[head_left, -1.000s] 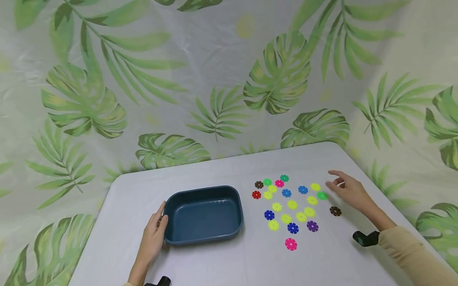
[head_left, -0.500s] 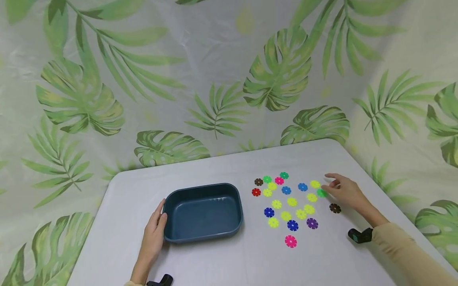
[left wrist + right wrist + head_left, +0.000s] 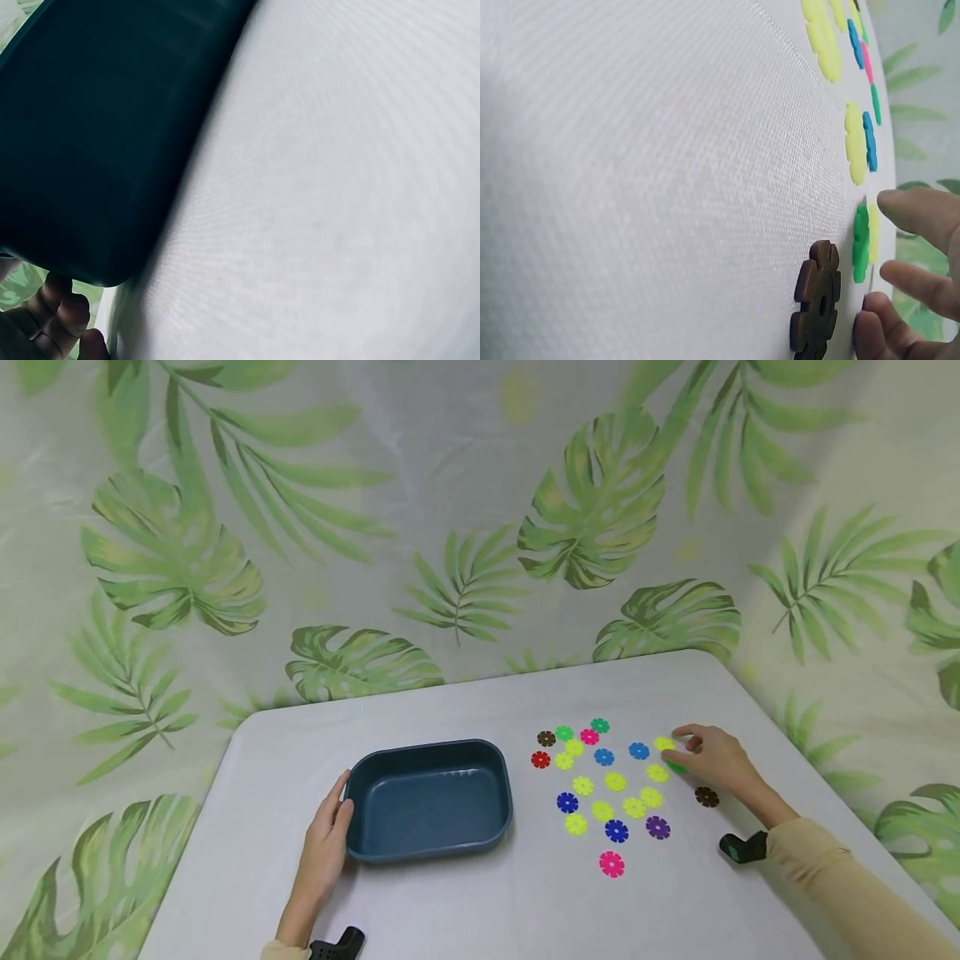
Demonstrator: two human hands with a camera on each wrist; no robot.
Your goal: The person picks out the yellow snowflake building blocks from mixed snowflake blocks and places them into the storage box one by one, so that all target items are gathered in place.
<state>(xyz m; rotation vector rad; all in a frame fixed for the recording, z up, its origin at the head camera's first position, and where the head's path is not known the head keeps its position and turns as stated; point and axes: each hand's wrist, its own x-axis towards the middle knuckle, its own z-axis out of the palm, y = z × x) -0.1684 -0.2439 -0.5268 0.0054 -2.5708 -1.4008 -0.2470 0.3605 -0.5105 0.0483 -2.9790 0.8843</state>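
Green notched disc (image 3: 678,769) lies on the white table (image 3: 540,902), partly hidden by my right hand (image 3: 718,762); I'd call this pick-up barely begun, with the other notched discs (image 3: 615,782) also lying there. My right thumb and index stand apart, gripping nothing, contact unclear; my left hand (image 3: 322,837), thumb and fingers spread, touches the dark-blue basin's (image 3: 429,810) left end.

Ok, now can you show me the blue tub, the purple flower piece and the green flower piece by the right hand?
Blue tub (image 3: 429,810), head view: bare inside bottom.
Purple flower piece (image 3: 657,827), head view: its middle.
Green flower piece (image 3: 861,244), right wrist view: middle, seen nearly edge-on.
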